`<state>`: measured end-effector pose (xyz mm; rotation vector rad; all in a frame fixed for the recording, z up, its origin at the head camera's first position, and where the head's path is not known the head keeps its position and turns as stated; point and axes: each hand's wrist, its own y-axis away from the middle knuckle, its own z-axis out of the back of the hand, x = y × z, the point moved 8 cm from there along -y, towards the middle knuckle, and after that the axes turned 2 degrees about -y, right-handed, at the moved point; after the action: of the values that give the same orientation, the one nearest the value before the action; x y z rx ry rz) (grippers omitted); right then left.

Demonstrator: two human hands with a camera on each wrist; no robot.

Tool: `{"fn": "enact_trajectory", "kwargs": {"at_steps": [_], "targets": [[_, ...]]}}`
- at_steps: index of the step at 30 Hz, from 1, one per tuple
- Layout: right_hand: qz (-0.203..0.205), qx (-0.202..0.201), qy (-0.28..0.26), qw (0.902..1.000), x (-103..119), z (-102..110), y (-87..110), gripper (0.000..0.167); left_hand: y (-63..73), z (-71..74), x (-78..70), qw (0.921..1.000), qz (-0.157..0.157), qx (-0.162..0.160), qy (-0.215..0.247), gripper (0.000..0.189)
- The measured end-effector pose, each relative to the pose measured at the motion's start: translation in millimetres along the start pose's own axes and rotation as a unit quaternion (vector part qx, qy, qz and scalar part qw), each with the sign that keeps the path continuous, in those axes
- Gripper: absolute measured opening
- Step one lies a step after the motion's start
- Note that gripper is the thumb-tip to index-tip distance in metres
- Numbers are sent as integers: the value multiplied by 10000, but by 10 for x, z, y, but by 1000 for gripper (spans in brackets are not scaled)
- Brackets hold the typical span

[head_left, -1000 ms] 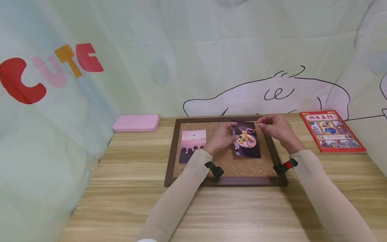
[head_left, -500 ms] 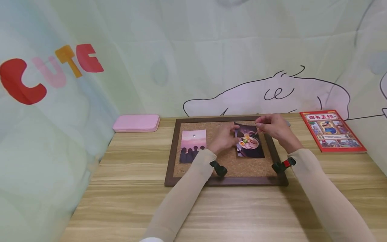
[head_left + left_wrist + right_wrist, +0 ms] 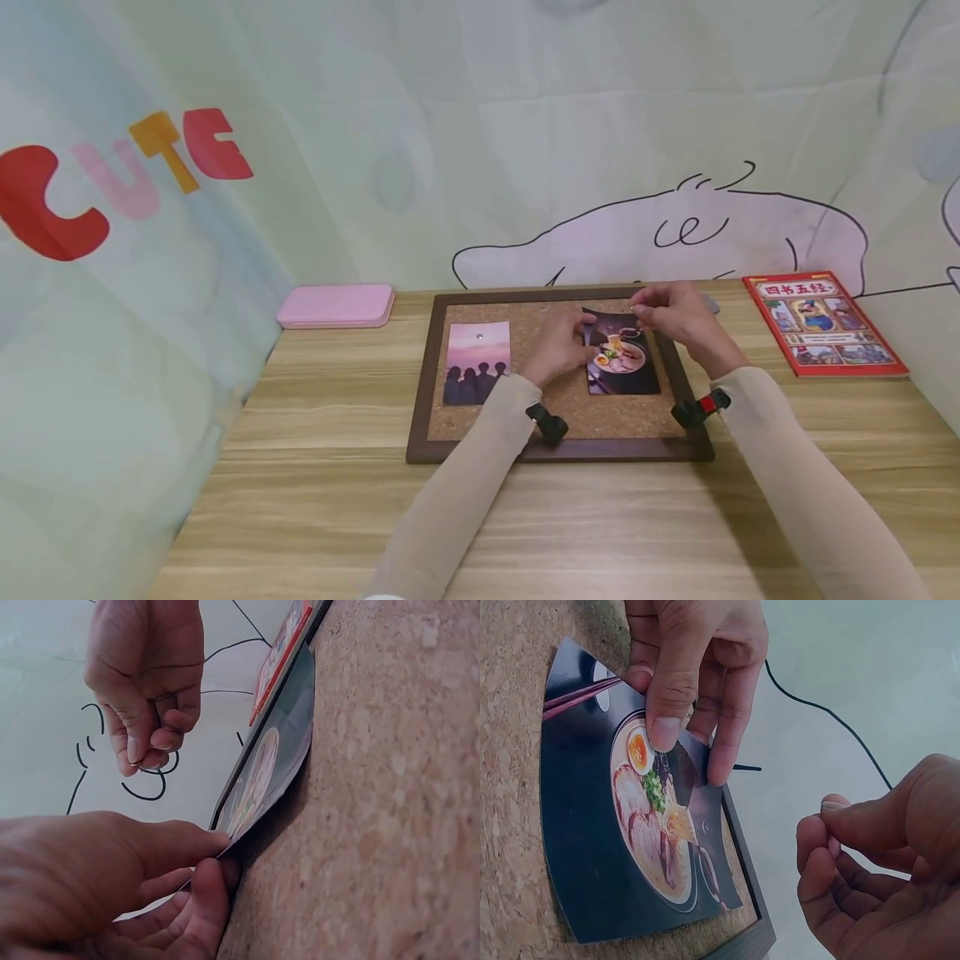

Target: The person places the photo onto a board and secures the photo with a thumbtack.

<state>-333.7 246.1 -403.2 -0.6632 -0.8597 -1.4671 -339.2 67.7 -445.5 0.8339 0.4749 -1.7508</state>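
Observation:
On the cork board (image 3: 547, 408) lies a pink sunset photo (image 3: 478, 354) with a silvery tack near its top. My left hand (image 3: 558, 343) pinches the left edge of a dark photo of a ramen bowl (image 3: 626, 371), thumb on the face and fingers behind. This photo (image 3: 592, 847) bows, its edge lifted off the cork in the left wrist view. Near its upper right corner, my right hand (image 3: 682, 321) pinches a tiny shiny thumbtack (image 3: 135, 764) between thumb and index finger. In the right wrist view, the right fingers (image 3: 832, 832) mostly hide it.
The board's dark brown frame (image 3: 607, 450) rests on a wood-grain table (image 3: 322, 500). A pink case (image 3: 335, 306) stands at the back left, a red book (image 3: 825, 325) at the right. A small grey object (image 3: 709, 305) shows behind my right hand. Patterned cloth (image 3: 420, 183) hangs behind.
The ramen photo has shifted right and slightly down in my left hand and sits straighter. My right hand has moved slightly left, towards the photo's top right corner.

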Motion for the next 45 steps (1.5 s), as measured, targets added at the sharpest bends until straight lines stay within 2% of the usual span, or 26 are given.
{"fn": "enact_trajectory", "kwargs": {"at_steps": [12,18,25,35,45], "targets": [[164,12,62,9998,0,-28,-40,27,-11,-2,4,9999,50,-113,-15,50],[177,101,63,9998,-26,-70,-88,26,3,13,5,9996,-57,-156,-218,50],[160,297,189,9993,-62,-129,-125,26,-3,13,4,9997,-124,-168,-134,50],[-7,352,94,9993,-122,-184,-194,23,-4,2,0,9999,-56,-105,-35,51],[146,404,55,9991,-153,-231,-283,20,-11,-5,19,9999,31,-126,-69,51]]}}
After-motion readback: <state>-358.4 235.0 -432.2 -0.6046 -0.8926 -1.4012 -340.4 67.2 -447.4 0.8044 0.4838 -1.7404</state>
